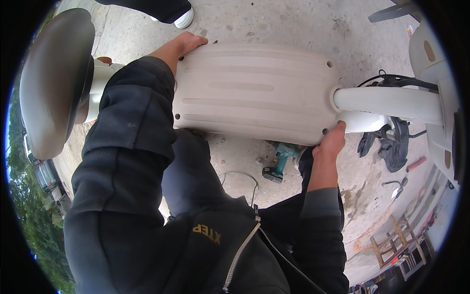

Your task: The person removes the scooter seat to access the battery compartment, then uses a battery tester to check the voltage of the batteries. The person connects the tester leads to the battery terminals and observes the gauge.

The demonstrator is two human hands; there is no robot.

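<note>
Beige ribbed plastic footboard panel, held between the left hand at its far left corner and the right hand at its near right corner. The step appears to be positioning the panel; the next move likely calls for level, even support. A grey-brown padded seat stands left of both grips; a white tubular stem, beyond the right grip, probably restricts lifting. A teal-and-black cordless drill lies left of the right hand.
</note>
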